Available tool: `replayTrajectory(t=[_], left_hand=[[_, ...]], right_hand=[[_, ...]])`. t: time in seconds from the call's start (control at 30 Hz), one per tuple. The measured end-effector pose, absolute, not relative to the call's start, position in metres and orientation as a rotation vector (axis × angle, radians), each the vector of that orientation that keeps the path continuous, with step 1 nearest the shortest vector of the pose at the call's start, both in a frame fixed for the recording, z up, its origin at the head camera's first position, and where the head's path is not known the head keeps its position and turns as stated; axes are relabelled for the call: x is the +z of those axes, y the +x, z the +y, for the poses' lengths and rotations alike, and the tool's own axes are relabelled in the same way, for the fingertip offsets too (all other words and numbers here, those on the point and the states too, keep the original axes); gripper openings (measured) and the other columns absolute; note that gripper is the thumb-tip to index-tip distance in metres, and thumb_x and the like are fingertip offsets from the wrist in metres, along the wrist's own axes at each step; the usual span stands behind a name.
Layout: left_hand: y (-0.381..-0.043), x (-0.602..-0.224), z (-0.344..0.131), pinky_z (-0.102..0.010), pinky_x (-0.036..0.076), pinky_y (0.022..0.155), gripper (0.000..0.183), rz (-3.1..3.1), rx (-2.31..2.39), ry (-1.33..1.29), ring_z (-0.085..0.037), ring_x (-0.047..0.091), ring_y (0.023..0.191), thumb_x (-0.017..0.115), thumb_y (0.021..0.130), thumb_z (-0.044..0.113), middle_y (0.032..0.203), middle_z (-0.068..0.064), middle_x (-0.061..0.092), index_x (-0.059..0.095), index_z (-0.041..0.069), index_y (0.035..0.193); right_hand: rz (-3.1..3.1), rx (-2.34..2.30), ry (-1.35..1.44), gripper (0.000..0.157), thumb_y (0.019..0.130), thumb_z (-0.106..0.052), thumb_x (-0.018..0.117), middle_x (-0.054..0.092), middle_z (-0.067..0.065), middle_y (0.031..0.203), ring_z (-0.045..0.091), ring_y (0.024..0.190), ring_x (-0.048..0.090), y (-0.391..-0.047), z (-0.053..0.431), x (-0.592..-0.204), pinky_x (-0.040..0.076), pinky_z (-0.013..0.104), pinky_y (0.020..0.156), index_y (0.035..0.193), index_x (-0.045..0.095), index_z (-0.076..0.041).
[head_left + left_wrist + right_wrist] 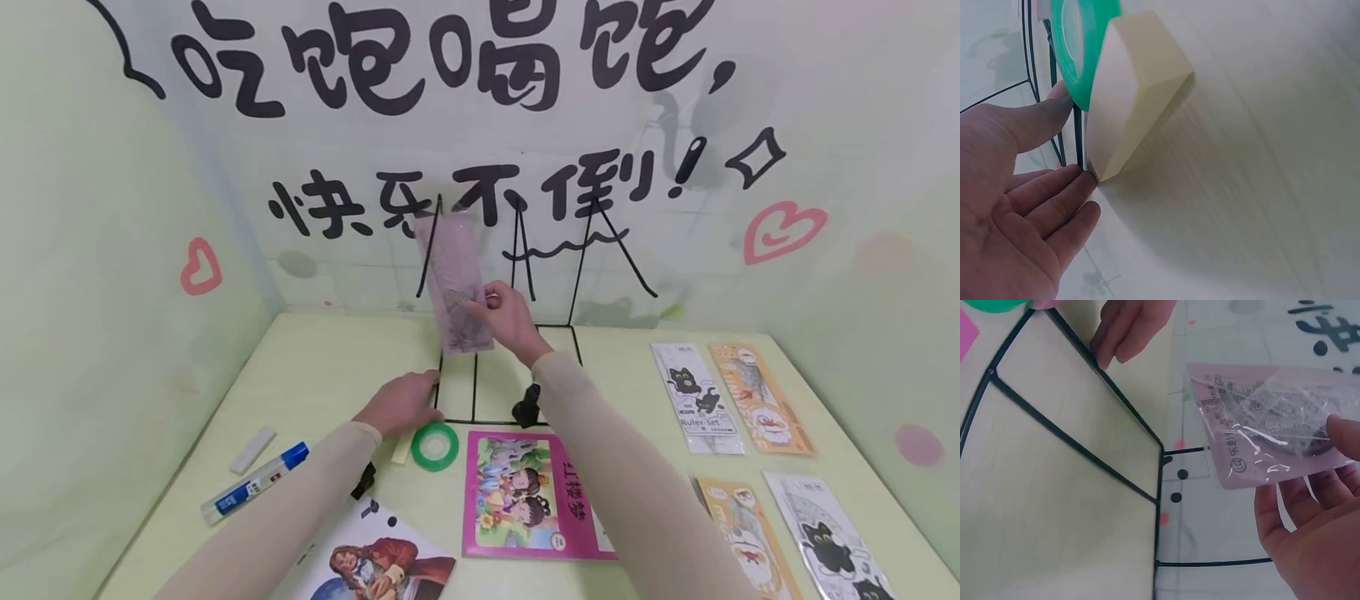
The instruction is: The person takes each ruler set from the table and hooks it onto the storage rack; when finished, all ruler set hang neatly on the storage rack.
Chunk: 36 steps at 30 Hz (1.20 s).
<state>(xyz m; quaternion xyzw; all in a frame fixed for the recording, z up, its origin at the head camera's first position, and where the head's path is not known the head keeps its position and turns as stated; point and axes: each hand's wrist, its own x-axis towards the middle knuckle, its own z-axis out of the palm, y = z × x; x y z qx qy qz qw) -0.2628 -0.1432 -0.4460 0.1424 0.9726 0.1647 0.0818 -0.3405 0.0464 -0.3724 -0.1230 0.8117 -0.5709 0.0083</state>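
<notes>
The right hand (517, 325) pinches a long, narrow pink packet (459, 271) at its lower right edge, thumb on the near face and fingers behind; the packet shows shiny clear film, dark print and see-through pieces with fine ruler ticks; it is held up, slightly tilted, at a black wire rack (474, 387), one slanting wire crossing in front of its upper left; the left hand (405, 402) is below and left of the packet, apart from it, fingers loosely extended, thumb spread, tips touching the rack's side wire without gripping anything; just beside it are a cream block (402, 450) and a green tape roll (420, 450); farther out lie a pink book (517, 492), a blue-capped glue bottle (255, 485) and four printed packets (697, 396).
</notes>
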Motion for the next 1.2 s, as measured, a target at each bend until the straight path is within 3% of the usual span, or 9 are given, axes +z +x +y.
replayTrajectory(t=[0.3, 0.47, 0.67, 0.83, 0.97, 1.2], left_hand=[[-0.265, -0.45, -0.142, -0.04, 0.047, 0.085, 0.072, 2.885, 0.495, 0.394, -0.026, 0.056, 0.103, 0.073, 0.076, 0.036, 0.116, -0.012, 0.059, 0.042, 0.006, 0.134], [-0.264, -0.448, -0.141, -0.041, 0.048, 0.085, 0.071, 2.884, 0.496, 0.366, -0.025, 0.057, 0.101, 0.073, 0.076, 0.034, 0.115, -0.011, 0.059, 0.043, 0.006, 0.133], [-0.266, -0.447, -0.138, -0.041, 0.047, 0.084, 0.071, 2.882, 0.461, 0.374, -0.025, 0.057, 0.1, 0.073, 0.076, 0.034, 0.115, -0.012, 0.059, 0.042, 0.006, 0.134], [-0.268, -0.45, -0.138, -0.041, 0.047, 0.086, 0.073, 2.882, 0.44, 0.396, -0.026, 0.056, 0.103, 0.073, 0.076, 0.034, 0.118, -0.012, 0.058, 0.041, 0.005, 0.135], [-0.268, -0.451, -0.141, -0.041, 0.046, 0.086, 0.074, 2.897, 0.419, 0.404, -0.026, 0.056, 0.103, 0.072, 0.076, 0.035, 0.118, -0.012, 0.057, 0.04, 0.004, 0.135], [-0.265, -0.45, -0.141, -0.042, 0.045, 0.088, 0.073, 2.904, 0.439, 0.424, -0.028, 0.054, 0.106, 0.071, 0.077, 0.035, 0.12, -0.014, 0.056, 0.04, 0.003, 0.135]], right_hand=[[2.498, -1.788, -0.276, 0.027, 0.086, -0.031, 0.062, 0.063, 0.006, 0.107, 0.018, 0.1, 0.058, -0.357, 0.049, -0.387, 0.046, 0.037, 0.085, 0.101, 0.059, -0.008], [2.597, -1.717, -0.305, 0.025, 0.088, -0.027, 0.059, 0.06, 0.002, 0.104, 0.016, 0.098, 0.055, -0.358, 0.071, -0.388, 0.046, 0.035, 0.084, 0.106, 0.058, -0.01], [2.899, -1.28, -0.379, 0.033, 0.087, -0.026, 0.06, 0.059, 0.008, 0.101, 0.023, 0.093, 0.055, -0.336, 0.161, -0.386, 0.048, 0.037, 0.079, 0.111, 0.053, -0.005], [2.947, -0.807, -0.205, 0.056, 0.086, -0.036, 0.06, 0.055, 0.024, 0.108, 0.035, 0.093, 0.055, -0.309, 0.262, -0.394, 0.047, 0.047, 0.075, 0.12, 0.044, 0.006], [2.912, -0.611, -0.041, 0.072, 0.082, -0.044, 0.062, 0.051, 0.032, 0.109, 0.038, 0.09, 0.054, -0.29, 0.318, -0.405, 0.046, 0.049, 0.069, 0.119, 0.04, 0.014], [2.799, -0.495, 0.153, 0.073, 0.071, -0.057, 0.066, 0.054, 0.013, 0.079, 0.023, 0.067, 0.048, -0.272, 0.351, -0.416, 0.039, 0.033, 0.053, 0.097, 0.047, 0.008]])
